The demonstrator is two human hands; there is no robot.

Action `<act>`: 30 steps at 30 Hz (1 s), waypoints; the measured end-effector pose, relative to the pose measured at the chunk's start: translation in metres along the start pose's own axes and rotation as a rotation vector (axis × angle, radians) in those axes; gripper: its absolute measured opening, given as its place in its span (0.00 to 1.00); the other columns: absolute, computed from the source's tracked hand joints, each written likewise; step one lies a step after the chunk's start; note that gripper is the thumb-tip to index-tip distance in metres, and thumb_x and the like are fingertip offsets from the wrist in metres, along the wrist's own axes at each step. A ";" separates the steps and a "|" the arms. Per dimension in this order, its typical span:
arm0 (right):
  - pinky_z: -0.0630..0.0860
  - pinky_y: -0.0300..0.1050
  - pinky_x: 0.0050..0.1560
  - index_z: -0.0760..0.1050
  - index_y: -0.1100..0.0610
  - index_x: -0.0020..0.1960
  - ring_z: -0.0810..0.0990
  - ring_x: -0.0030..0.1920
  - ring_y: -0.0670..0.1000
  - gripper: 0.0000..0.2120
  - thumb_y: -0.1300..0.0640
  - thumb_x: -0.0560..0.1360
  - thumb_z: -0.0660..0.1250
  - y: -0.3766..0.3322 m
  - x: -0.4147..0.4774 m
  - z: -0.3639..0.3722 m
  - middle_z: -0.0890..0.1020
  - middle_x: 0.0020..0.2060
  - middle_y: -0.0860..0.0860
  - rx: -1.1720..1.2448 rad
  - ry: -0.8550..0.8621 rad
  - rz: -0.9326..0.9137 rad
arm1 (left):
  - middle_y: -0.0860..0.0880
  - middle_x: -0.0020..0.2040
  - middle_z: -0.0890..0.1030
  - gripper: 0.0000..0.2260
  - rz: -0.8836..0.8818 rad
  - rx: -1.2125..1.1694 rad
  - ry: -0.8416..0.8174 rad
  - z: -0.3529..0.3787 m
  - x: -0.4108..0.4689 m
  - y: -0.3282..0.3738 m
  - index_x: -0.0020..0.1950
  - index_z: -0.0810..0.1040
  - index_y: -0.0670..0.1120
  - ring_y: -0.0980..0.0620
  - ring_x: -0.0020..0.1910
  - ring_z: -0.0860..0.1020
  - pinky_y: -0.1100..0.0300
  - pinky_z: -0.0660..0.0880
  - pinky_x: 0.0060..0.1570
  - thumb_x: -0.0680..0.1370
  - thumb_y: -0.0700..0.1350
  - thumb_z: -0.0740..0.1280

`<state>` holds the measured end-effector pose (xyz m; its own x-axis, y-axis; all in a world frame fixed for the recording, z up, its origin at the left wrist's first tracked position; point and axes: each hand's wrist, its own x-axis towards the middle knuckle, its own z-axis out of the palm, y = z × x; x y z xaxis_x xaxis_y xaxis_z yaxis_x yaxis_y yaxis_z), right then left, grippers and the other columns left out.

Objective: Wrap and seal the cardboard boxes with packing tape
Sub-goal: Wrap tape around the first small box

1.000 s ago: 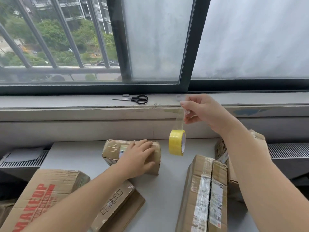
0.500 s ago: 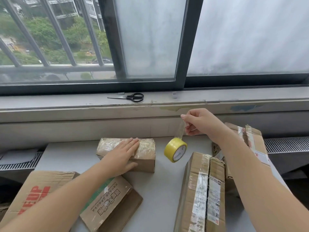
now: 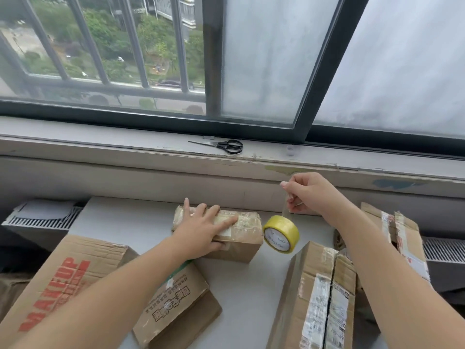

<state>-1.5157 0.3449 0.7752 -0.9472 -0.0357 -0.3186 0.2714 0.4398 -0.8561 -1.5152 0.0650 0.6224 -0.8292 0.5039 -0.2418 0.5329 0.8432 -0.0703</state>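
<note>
Left hand point(image 3: 203, 230) lies flat, fingers straight; right hand point(image 3: 312, 195) pinches tape point(image 3: 281, 234).

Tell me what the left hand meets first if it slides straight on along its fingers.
The left hand lies flat on the taped box, fingers aimed away and slightly right. Past the box's far edge, probably the wall under the sill; the tape roll looks off to the right.

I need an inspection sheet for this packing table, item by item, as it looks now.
Surface: grey table, partly bare.
Job's things: small box, tape-covered; yellow tape roll dangling beside it.
Clutter: red-lettered box, labelled box, others around.
Grips: left hand flat on the small box; right hand pinches the tape strip.
Cables: nothing seen.
Surroundings: scissors on the windowsill; barred window behind.
</note>
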 end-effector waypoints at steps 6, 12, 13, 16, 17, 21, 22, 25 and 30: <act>0.85 0.52 0.45 0.73 0.62 0.41 0.83 0.34 0.53 0.14 0.55 0.82 0.68 -0.016 0.005 0.011 0.80 0.32 0.55 -0.042 -0.006 -0.049 | 0.54 0.84 0.46 0.42 0.099 -0.048 -0.012 0.014 -0.021 -0.029 0.81 0.33 0.64 0.46 0.82 0.49 0.29 0.41 0.76 0.78 0.72 0.57; 0.83 0.55 0.48 0.73 0.62 0.39 0.81 0.34 0.53 0.15 0.56 0.82 0.67 -0.022 0.006 0.015 0.80 0.31 0.54 -0.056 -0.015 -0.060 | 0.59 0.82 0.42 0.29 -0.172 -0.704 0.030 0.041 -0.063 -0.070 0.75 0.52 0.76 0.48 0.81 0.47 0.40 0.53 0.79 0.79 0.68 0.63; 0.83 0.55 0.48 0.73 0.62 0.39 0.81 0.34 0.53 0.15 0.57 0.82 0.67 -0.025 0.007 0.018 0.80 0.31 0.54 -0.054 -0.018 -0.068 | 0.60 0.82 0.44 0.24 -0.231 -0.912 0.082 0.044 -0.065 -0.067 0.74 0.58 0.76 0.48 0.81 0.49 0.42 0.56 0.79 0.80 0.64 0.64; 0.83 0.55 0.47 0.73 0.63 0.39 0.81 0.33 0.53 0.15 0.58 0.82 0.67 -0.031 0.010 0.034 0.79 0.31 0.55 -0.055 -0.047 -0.089 | 0.58 0.81 0.50 0.25 -0.423 -1.300 0.300 0.043 -0.061 -0.050 0.74 0.65 0.68 0.50 0.79 0.56 0.46 0.61 0.76 0.81 0.54 0.69; 0.84 0.55 0.47 0.73 0.64 0.40 0.81 0.33 0.53 0.15 0.58 0.82 0.67 -0.032 0.011 0.040 0.80 0.31 0.55 -0.054 -0.058 -0.089 | 0.57 0.81 0.53 0.30 -0.508 -1.371 0.347 0.043 -0.059 -0.045 0.78 0.63 0.65 0.51 0.77 0.59 0.45 0.63 0.75 0.80 0.52 0.72; 0.84 0.56 0.48 0.75 0.65 0.41 0.81 0.35 0.54 0.14 0.57 0.82 0.67 -0.033 0.014 0.051 0.81 0.32 0.56 -0.060 -0.060 -0.087 | 0.48 0.77 0.69 0.35 -0.728 -1.741 0.406 0.060 -0.049 -0.031 0.80 0.59 0.55 0.48 0.71 0.73 0.49 0.73 0.69 0.78 0.50 0.74; 0.84 0.55 0.48 0.75 0.64 0.41 0.81 0.35 0.54 0.14 0.57 0.82 0.67 -0.034 0.014 0.051 0.81 0.32 0.56 -0.061 -0.055 -0.085 | 0.47 0.73 0.74 0.31 -0.743 -1.818 0.407 0.063 -0.047 -0.027 0.78 0.62 0.55 0.48 0.66 0.77 0.52 0.76 0.63 0.79 0.49 0.73; 0.83 0.55 0.48 0.74 0.63 0.40 0.81 0.34 0.54 0.14 0.57 0.82 0.67 -0.035 0.016 0.050 0.80 0.32 0.55 -0.060 -0.049 -0.083 | 0.48 0.63 0.80 0.21 -0.762 -1.834 0.451 0.059 -0.043 -0.020 0.72 0.67 0.52 0.52 0.56 0.82 0.61 0.76 0.49 0.81 0.47 0.70; 0.83 0.52 0.46 0.74 0.64 0.40 0.80 0.35 0.54 0.14 0.58 0.82 0.67 -0.038 0.015 0.047 0.80 0.32 0.55 -0.064 -0.062 -0.088 | 0.48 0.60 0.78 0.14 -0.759 -1.687 0.447 0.055 -0.036 -0.021 0.65 0.68 0.50 0.50 0.57 0.80 0.59 0.75 0.49 0.82 0.48 0.68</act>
<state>-1.5321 0.2856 0.7842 -0.9540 -0.1308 -0.2697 0.1746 0.4890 -0.8546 -1.4871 0.0185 0.5795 -0.8999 -0.2364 -0.3663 -0.3810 0.0177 0.9244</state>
